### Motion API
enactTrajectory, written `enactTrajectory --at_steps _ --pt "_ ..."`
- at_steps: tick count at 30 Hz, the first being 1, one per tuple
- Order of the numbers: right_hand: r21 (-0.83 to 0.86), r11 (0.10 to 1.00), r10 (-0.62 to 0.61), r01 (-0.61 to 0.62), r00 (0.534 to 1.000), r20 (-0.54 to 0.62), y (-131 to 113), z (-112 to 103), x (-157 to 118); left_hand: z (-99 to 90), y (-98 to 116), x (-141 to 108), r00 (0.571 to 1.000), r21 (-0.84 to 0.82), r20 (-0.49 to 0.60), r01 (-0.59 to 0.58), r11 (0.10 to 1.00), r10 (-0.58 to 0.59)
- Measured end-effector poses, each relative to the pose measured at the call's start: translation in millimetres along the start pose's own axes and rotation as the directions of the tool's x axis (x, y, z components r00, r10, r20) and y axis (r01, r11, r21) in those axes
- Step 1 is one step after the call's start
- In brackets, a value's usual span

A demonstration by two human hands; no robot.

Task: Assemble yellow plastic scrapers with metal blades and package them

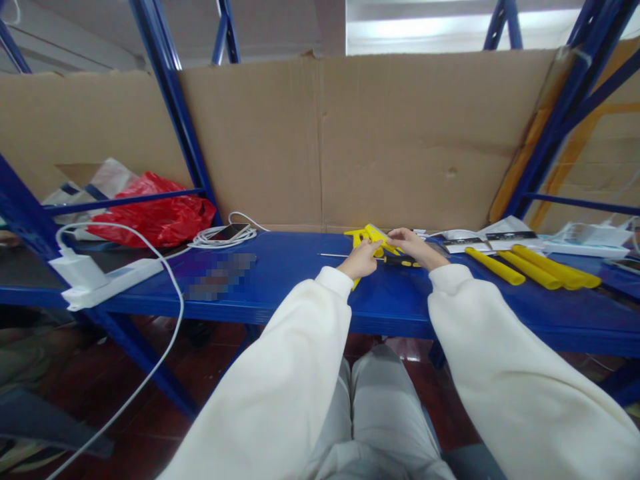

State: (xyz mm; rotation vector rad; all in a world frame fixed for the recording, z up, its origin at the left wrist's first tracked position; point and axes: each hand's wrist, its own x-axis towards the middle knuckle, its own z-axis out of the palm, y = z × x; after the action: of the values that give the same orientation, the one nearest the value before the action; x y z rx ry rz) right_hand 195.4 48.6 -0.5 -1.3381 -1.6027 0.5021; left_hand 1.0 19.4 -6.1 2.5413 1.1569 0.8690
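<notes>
Above the blue tabletop, a yellow plastic part [373, 233] with an angular, branching shape is held between both hands. My left hand [361, 259] is closed on its near left side, and a bit of yellow shows below that hand. On the right side, the fingers of my right hand [414, 247] are closed around the same part, hiding some of it. A screwdriver [404, 261] with a black and yellow handle lies on the table just under the hands, its thin shaft pointing left.
Several yellow tubes [537, 267] lie at the right, near white packets [513, 233]. To the left are a coiled white cable [225, 237], a power strip [117, 283] with a white adapter, and a red plastic bag [157, 210]. A cardboard panel [375, 140] stands behind.
</notes>
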Motion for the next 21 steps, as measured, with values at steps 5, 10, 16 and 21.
enactTrajectory --at_steps 5,10,16,21 --pt "-0.032 0.997 0.072 -0.07 0.994 0.084 -1.4 -8.3 -2.0 -0.6 -4.3 0.5 0.999 0.042 -0.002 -0.033 0.999 0.034" --pt "-0.021 0.998 0.066 -0.064 0.994 0.086 1.5 -10.9 -2.8 -5.6 5.5 -4.4 0.997 0.17 0.077 -0.002 0.985 -0.012" --pt "0.028 0.998 0.054 -0.056 0.997 0.056 5.9 -8.9 0.8 -13.8 23.9 -12.9 0.986 0.413 0.153 -0.006 0.911 -0.062" --pt "0.114 0.993 0.031 -0.038 0.998 0.06 6.8 -9.4 1.2 -16.3 30.4 -15.4 0.99 0.506 0.133 -0.02 0.863 -0.055"
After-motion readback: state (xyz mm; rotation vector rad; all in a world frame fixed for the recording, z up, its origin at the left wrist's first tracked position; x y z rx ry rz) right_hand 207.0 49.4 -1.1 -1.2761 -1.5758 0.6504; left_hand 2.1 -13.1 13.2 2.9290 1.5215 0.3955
